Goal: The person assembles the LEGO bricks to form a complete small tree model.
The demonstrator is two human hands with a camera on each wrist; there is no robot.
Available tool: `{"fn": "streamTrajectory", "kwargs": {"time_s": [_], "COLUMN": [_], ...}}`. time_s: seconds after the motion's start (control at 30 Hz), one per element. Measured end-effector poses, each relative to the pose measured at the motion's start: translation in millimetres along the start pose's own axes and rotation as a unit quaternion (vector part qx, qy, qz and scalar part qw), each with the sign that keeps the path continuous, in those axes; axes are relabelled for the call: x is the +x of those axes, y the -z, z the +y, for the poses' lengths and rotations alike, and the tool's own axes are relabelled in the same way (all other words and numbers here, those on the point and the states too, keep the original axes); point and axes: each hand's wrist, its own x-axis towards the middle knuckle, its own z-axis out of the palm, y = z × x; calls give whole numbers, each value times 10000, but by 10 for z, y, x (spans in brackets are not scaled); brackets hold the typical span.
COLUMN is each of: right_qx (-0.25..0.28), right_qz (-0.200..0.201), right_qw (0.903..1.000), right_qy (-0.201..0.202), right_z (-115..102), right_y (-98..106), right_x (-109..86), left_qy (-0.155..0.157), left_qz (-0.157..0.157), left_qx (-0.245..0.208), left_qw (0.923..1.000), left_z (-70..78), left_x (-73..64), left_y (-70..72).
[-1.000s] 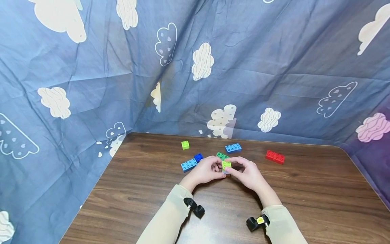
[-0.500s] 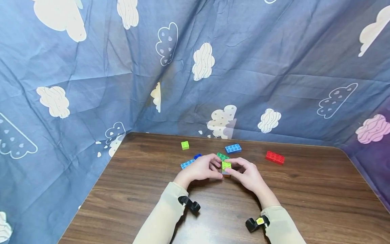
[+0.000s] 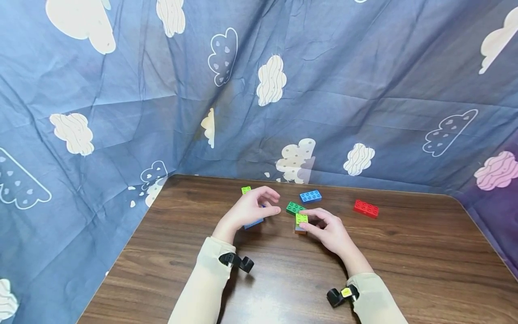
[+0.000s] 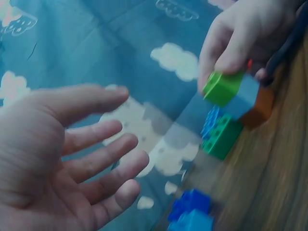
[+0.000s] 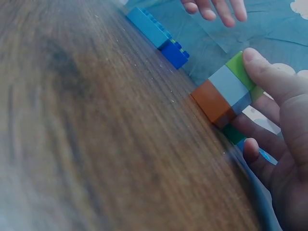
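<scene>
A small stack stands on the table, with an orange brick point(image 5: 211, 103) at the bottom, a light grey brick point(image 5: 230, 85) in the middle and a lime brick point(image 3: 301, 218) on top. My right hand point(image 3: 328, 228) pinches the lime brick between thumb and fingers. My left hand point(image 3: 247, 210) holds nothing; its fingers are spread and relaxed in the left wrist view. Beneath that hand lie a light blue brick point(image 5: 148, 29) and a dark blue brick point(image 5: 174, 54), partly hidden in the head view. Just behind the stack sits a green brick point(image 3: 294, 208).
Further back lies another blue brick point(image 3: 310, 196). A red brick point(image 3: 366, 209) is off to the right. A second lime brick point(image 3: 246, 190) shows partly behind my left hand. Cloud-patterned blue cloth point(image 3: 243, 112) hangs along the back of the wooden table point(image 3: 170, 270).
My left hand has come away from the stack and moved left, its fingers opening, to above the blue bricks. The right hand stays at the stack.
</scene>
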Motion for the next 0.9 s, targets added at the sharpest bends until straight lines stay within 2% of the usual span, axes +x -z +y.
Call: {"fn": "streamTrajectory", "kwargs": {"time_s": [0.17, 0.4, 0.67, 0.77, 0.9], "right_qx": [78, 355, 421, 361, 376], "right_qz": [13, -170, -335, -391, -430], "right_qw": [9999, 9991, 9985, 9983, 9979], "right_qy": [153, 128, -123, -219, -302], "right_z": [21, 5, 41, 51, 53], "right_y": [-27, -35, -22, -18, -18], "right_x": [-4, -13, -8, -9, -8], "left_qy": [-112, 295, 691, 639, 560], "left_qz": [177, 290, -118, -268, -318], "left_qx": [-77, -102, -158, -187, -105], "left_qw": [9998, 9991, 9974, 9974, 9979], "left_z": [-154, -503, -799, -842, -883], "left_x": [-70, -178, -228, -234, -229], "left_y": [179, 342, 333, 323, 320]}}
